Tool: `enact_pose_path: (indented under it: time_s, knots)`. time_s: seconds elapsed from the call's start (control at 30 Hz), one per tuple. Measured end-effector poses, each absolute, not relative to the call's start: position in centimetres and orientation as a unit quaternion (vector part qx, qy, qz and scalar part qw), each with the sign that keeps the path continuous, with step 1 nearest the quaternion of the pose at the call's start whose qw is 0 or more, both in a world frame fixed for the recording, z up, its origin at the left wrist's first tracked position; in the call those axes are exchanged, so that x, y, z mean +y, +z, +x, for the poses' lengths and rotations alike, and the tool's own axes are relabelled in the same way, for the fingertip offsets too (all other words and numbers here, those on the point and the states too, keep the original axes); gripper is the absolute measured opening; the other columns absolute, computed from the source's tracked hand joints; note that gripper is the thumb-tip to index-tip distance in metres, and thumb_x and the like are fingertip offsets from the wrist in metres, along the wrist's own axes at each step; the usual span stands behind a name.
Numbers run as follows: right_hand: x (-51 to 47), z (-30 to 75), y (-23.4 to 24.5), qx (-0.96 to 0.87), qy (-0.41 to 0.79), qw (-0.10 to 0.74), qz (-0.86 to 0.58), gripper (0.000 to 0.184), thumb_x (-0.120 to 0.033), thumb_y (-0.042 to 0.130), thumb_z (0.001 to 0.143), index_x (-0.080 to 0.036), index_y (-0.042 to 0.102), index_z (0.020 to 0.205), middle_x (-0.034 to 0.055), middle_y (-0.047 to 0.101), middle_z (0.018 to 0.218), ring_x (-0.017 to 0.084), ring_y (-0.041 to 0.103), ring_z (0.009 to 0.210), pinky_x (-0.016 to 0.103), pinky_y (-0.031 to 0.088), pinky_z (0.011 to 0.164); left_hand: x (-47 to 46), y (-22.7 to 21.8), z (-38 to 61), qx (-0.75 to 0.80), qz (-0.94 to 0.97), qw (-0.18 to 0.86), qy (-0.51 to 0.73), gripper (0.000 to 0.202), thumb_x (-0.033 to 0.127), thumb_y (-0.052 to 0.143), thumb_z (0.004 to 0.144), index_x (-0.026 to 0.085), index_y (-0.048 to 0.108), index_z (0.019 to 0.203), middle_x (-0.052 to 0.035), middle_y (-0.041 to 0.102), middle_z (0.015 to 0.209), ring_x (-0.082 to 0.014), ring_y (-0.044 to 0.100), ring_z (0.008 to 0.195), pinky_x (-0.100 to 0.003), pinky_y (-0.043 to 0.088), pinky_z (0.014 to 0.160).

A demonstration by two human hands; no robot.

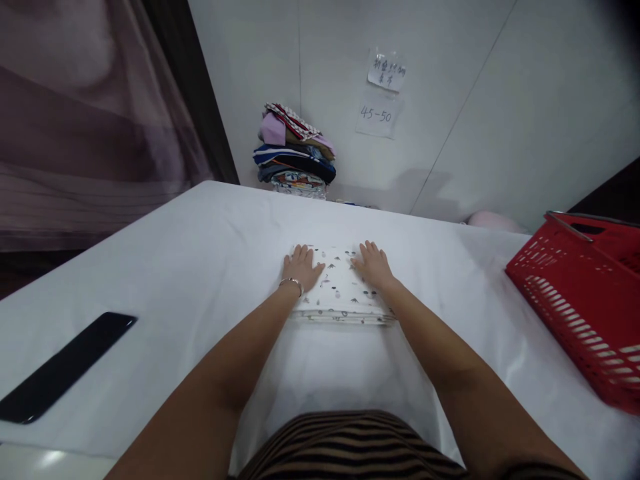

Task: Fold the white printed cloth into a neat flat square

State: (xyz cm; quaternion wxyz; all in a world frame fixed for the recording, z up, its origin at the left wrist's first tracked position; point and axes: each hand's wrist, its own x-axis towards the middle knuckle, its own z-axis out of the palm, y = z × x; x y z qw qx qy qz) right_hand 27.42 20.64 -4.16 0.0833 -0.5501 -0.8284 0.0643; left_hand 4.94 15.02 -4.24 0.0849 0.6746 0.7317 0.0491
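A folded white cloth (pixel 340 287) with small scattered prints lies on the white-covered table (pixel 225 253) in front of me. Its layers show along the near edge. My left hand (pixel 303 267) rests flat on the cloth's left side, fingers spread and pointing away from me. On the right side, my right hand (pixel 373 265) lies flat too, with its fingers stretched out. Neither hand grips anything. A bracelet (pixel 293 287) circles my left wrist.
A red plastic basket (pixel 575 300) stands at the table's right edge. To the left lies a flat black slab (pixel 65 370). Beyond the far edge, a pile of folded fabrics (pixel 295 157) sits against the wall (pixel 345 40). A pinkish curtain (pixel 90 133) hangs at left.
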Motion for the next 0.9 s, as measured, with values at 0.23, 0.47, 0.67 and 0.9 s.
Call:
enact_pose_path:
  time_s: [0.23,0.47,0.67,0.9]
  knots:
    - [21.5,27.8,-6.4,-0.823,0.054,0.055,-0.562,0.062,-0.053,0.023,0.092,-0.014,0.030,0.140,0.0128,0.023,0.149,0.027,0.015,0.138,0.046,0.013,0.108,14.9,-4.2,4.9,0.730,0.676,0.082,0.065,0.069,0.057,0.018,0.085,0.019,0.026,0.142,-0.0065,0.014,0.153,-0.0260,0.004,0.140,-0.051,0.016,0.109]
    - [20.3,28.9,-5.9,-0.819,0.105,0.072,-0.560,0.058,-0.050,0.032,0.091,-0.016,0.034,0.138,0.0131,0.023,0.149,0.029,0.015,0.138,0.048,0.019,0.107,14.8,-4.2,4.7,0.726,0.676,0.088,0.089,0.066,0.057,0.022,0.086,0.020,0.031,0.140,-0.0054,0.017,0.152,-0.0253,0.007,0.140,-0.048,0.021,0.108]
    - [16.1,32.7,-7.7,-0.780,0.195,0.167,-0.571,0.060,-0.049,0.044,0.086,-0.017,0.039,0.137,0.0124,0.025,0.148,0.026,0.020,0.137,0.045,0.026,0.109,15.3,-4.5,4.0,0.718,0.679,0.095,0.118,0.064,0.054,0.030,0.085,0.018,0.035,0.137,-0.0059,0.021,0.151,-0.0236,0.009,0.140,-0.042,0.026,0.107]
    - [10.3,35.1,-7.8,-0.683,0.319,0.334,-0.566,0.056,-0.043,0.054,0.081,-0.016,0.049,0.130,0.0116,0.034,0.144,0.026,0.032,0.132,0.045,0.029,0.108,13.7,-4.1,2.8,0.765,0.609,0.115,0.175,0.062,0.043,0.046,0.081,0.012,0.036,0.134,-0.0150,0.034,0.144,-0.0263,0.033,0.132,-0.035,0.033,0.103]
